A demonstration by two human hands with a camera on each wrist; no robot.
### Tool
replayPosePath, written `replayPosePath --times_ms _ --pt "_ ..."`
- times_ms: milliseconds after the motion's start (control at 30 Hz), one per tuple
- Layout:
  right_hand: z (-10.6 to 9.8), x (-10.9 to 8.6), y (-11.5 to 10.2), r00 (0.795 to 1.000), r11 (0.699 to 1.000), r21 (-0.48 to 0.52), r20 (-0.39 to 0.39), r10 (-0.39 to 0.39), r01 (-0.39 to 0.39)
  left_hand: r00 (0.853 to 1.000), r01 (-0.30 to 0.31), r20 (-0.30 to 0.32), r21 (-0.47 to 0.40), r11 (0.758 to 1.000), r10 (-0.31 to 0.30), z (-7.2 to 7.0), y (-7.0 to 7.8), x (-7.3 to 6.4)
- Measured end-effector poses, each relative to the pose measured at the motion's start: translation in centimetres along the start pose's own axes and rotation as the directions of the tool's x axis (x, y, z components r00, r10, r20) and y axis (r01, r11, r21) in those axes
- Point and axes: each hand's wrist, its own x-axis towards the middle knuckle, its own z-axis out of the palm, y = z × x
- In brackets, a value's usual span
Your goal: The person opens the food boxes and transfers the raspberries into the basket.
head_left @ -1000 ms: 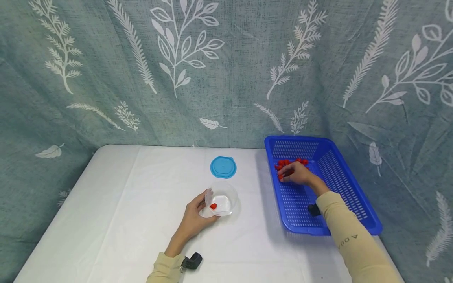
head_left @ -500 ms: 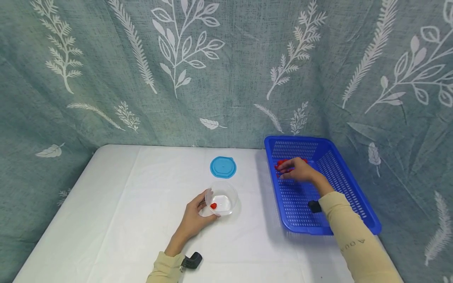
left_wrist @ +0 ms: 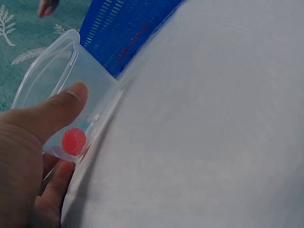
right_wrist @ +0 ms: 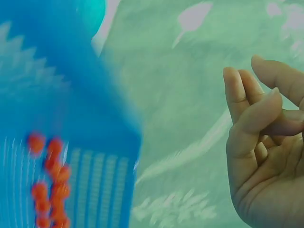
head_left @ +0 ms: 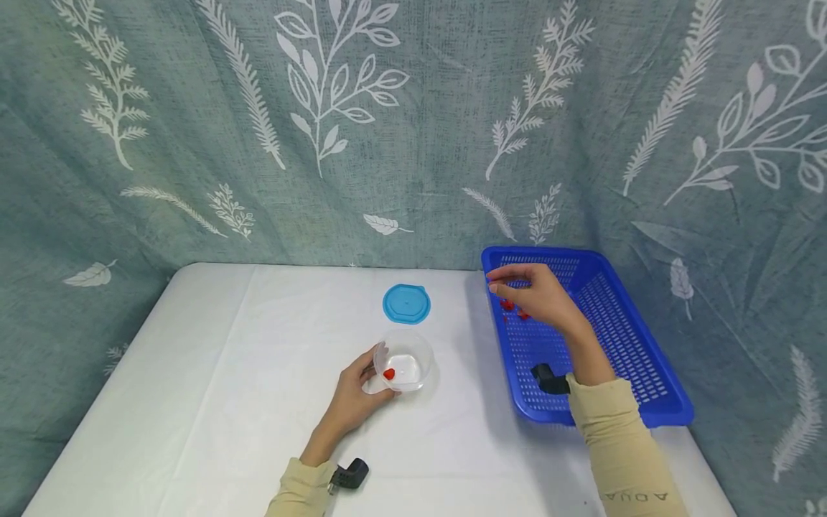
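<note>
My left hand (head_left: 354, 398) holds a clear plastic tub (head_left: 413, 359) on the table, thumb and fingers around its side. A bumpy red piece like a raspberry (left_wrist: 74, 141) lies inside the tub, low against the wall near my thumb. Over the left rim of the blue basket (head_left: 607, 330), my right hand (head_left: 539, 298) hovers with bent fingers and tips close together. No object plainly shows between those fingertips; in the right wrist view the fingers overlap. Several red pieces (right_wrist: 57, 190) lie on the basket's floor, partly hidden by my right hand in the head view.
A flat blue lid (head_left: 406, 304) lies on the white table (head_left: 194, 402) just behind the tub. The tall basket walls stand at the right side of the table. Behind everything hangs a green leaf-patterned cloth (head_left: 426, 143).
My right hand has lifted from among the red pieces and moved up and left to the basket's rim. The left hand, tub and lid stay in place.
</note>
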Motion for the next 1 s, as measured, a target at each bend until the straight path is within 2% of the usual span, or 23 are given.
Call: replayPosePath --times_ms 167,333,533,700,867,1000 --pt "3.1 -1.6 -2.4 0.999 0.996 0.087 0.029 -0.034 0.032 1.0 -0.007 0.01 0.01 1.0 0.007 0.0 0.1 0.1" --pt "6.8 -2.5 -3.1 0.997 0.987 0.148 0.046 -0.069 0.061 1.0 -0.012 0.018 0.016 1.0 0.012 -0.1 0.3 0.1" --pt "11.1 -2.3 -1.4 0.995 0.978 0.183 0.018 -0.1 0.095 1.0 -0.005 0.017 0.002 1.0 0.005 -0.1 0.4 0.0" --pt "13.9 -1.6 0.7 0.993 0.979 0.172 0.022 -0.118 0.113 0.999 -0.03 0.022 0.015 0.999 0.03 -0.1 0.2 0.0" --pt "15.8 -0.9 2.4 0.986 0.98 0.116 0.015 -0.165 0.162 0.997 -0.068 0.03 0.03 0.997 0.067 -0.1 -0.2 0.1" --pt "16.4 -0.5 2.9 0.98 0.979 0.071 0.042 -0.194 0.191 0.996 -0.079 0.033 0.019 0.997 0.078 -0.1 -0.3 0.1"
